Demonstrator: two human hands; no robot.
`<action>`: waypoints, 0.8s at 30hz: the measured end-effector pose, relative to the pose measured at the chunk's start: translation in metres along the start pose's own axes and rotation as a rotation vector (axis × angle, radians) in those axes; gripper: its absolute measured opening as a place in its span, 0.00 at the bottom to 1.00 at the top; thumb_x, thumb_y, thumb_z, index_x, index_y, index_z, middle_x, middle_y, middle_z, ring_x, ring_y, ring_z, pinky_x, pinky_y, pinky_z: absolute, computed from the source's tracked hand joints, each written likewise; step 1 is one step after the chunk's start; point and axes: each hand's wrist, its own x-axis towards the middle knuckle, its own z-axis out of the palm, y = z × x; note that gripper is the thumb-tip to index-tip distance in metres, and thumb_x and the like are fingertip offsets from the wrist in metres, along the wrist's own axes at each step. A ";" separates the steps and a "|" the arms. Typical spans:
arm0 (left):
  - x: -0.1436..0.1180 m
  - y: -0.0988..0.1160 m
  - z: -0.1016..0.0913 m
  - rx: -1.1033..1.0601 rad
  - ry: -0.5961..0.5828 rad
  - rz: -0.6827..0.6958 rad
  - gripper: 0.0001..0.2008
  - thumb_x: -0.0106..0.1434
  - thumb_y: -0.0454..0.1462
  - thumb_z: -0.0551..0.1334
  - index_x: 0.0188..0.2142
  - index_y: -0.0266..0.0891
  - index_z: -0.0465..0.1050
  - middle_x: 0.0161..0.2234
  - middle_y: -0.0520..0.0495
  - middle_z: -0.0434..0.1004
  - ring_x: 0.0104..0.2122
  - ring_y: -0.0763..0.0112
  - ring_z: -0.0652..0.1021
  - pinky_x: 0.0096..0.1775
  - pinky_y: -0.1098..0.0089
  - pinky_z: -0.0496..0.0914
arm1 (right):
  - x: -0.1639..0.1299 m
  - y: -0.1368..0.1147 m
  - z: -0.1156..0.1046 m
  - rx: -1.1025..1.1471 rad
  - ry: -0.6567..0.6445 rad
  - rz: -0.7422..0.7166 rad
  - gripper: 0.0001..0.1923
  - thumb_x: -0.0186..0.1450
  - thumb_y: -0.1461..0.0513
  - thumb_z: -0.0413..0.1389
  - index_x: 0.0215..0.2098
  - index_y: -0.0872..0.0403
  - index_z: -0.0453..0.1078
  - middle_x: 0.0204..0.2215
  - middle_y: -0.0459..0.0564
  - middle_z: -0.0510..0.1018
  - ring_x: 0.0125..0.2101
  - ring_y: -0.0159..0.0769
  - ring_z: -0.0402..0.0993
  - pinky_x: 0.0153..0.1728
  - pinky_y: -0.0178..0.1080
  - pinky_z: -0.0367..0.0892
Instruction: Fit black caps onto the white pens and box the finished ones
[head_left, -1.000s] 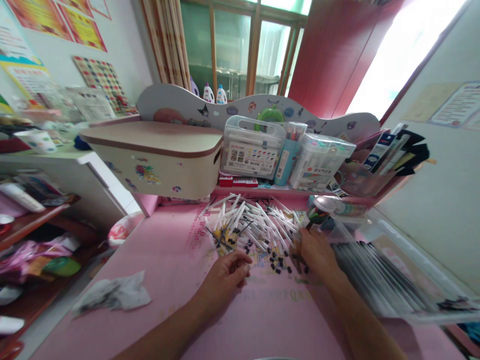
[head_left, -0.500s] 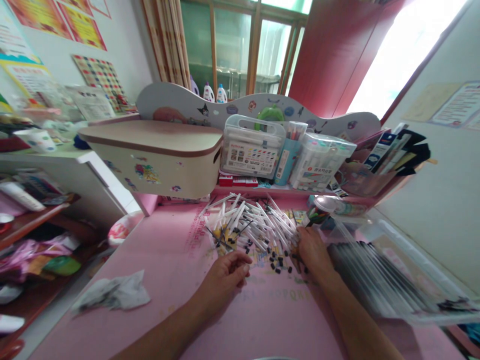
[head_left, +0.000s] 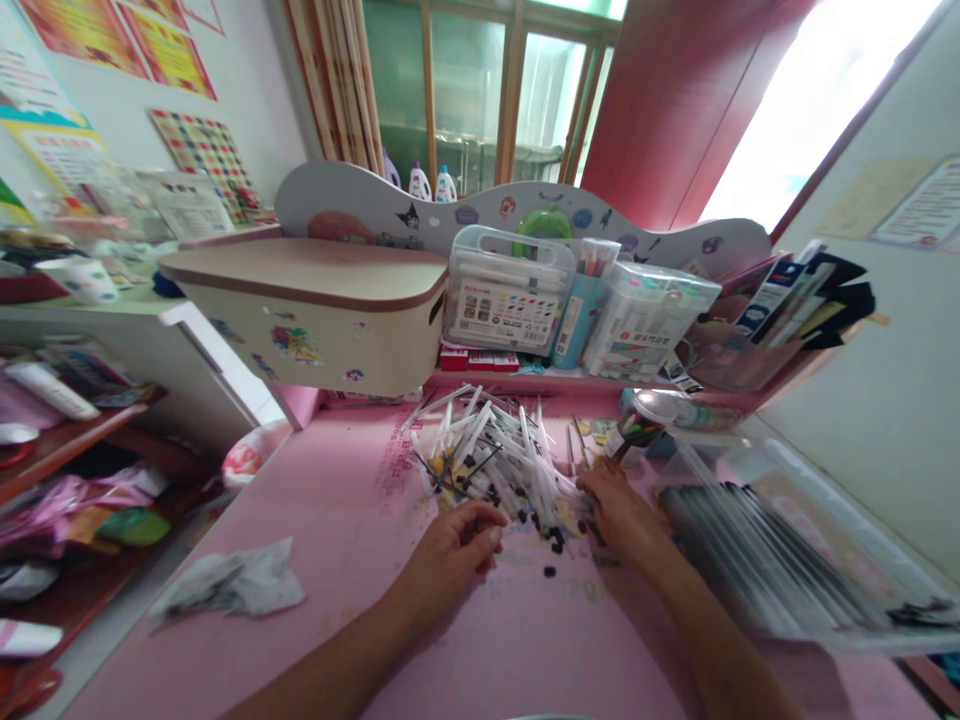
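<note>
I am raking the white pen pile [head_left: 499,450] together, right hand [head_left: 619,510] spread flat, left hand [head_left: 450,550] loosely curled on the bench [head_left: 337,520]; gripping one pen comes next, I judge.

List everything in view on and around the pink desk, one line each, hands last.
pens: a heap, white, desk middle, beyond the hands
caps: many, black, loose between the hands
desk: one, pink
cloth: one, grey-white, crumpled, desk left
tray: one, clear, full of dark pens, right
box: one, cream with brown lid, back left
marker cases: two, clear, back shelf
cup: one, teal, between the cases
bottles: two, white, by the window
left hand: fingers curled, at the heap's near edge; grip unclear
right hand: on the heap's right edge; grip unclear
</note>
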 end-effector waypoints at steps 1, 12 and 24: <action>0.000 0.000 0.000 0.003 -0.003 -0.004 0.14 0.55 0.42 0.66 0.38 0.36 0.73 0.27 0.52 0.72 0.23 0.78 0.68 0.26 0.75 0.59 | -0.001 -0.001 -0.002 -0.011 -0.033 -0.017 0.20 0.51 0.74 0.49 0.37 0.52 0.74 0.45 0.54 0.79 0.51 0.45 0.70 0.52 0.41 0.63; -0.005 -0.002 -0.002 0.476 -0.124 0.246 0.08 0.60 0.35 0.61 0.40 0.39 0.74 0.29 0.52 0.69 0.29 0.73 0.69 0.33 0.71 0.63 | 0.019 0.006 0.010 -0.168 0.118 0.033 0.17 0.71 0.64 0.44 0.48 0.55 0.72 0.50 0.58 0.74 0.53 0.43 0.67 0.54 0.42 0.61; -0.017 -0.001 0.008 1.323 -0.466 0.702 0.03 0.65 0.35 0.61 0.36 0.43 0.75 0.44 0.50 0.76 0.40 0.68 0.72 0.41 0.68 0.65 | 0.014 -0.007 0.026 -0.068 0.082 -0.068 0.15 0.67 0.68 0.47 0.36 0.54 0.76 0.41 0.55 0.79 0.46 0.43 0.72 0.54 0.43 0.61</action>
